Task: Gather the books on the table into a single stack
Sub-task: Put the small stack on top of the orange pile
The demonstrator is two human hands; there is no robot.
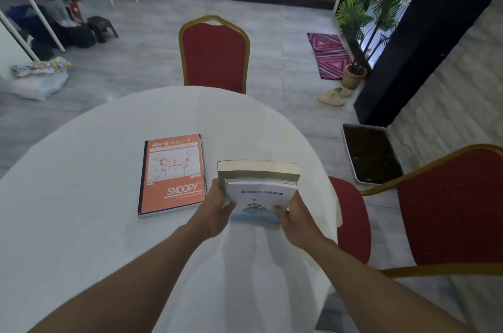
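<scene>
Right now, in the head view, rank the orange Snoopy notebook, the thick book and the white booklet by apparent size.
1. orange Snoopy notebook: clearly largest.
2. thick book: wider than the booklet covering it, though mostly hidden.
3. white booklet: smallest.

The orange notebook, lying flat near the middle of the table, carries two readable lines on its cover. Along the top, in white Japanese characters, stands 何か食べたい? Below it comes a line drawing of figures at a small table. Near the cover's bottom right corner, large white capitals read SNOOPY, underlined, with a small TM mark after the Y. The tiny line under that is too small to read. The white booklet, over the table's right side, bears a dark one-line Chinese title across its upper part — 泰国部分法律简编 — above a small blue picture.
</scene>
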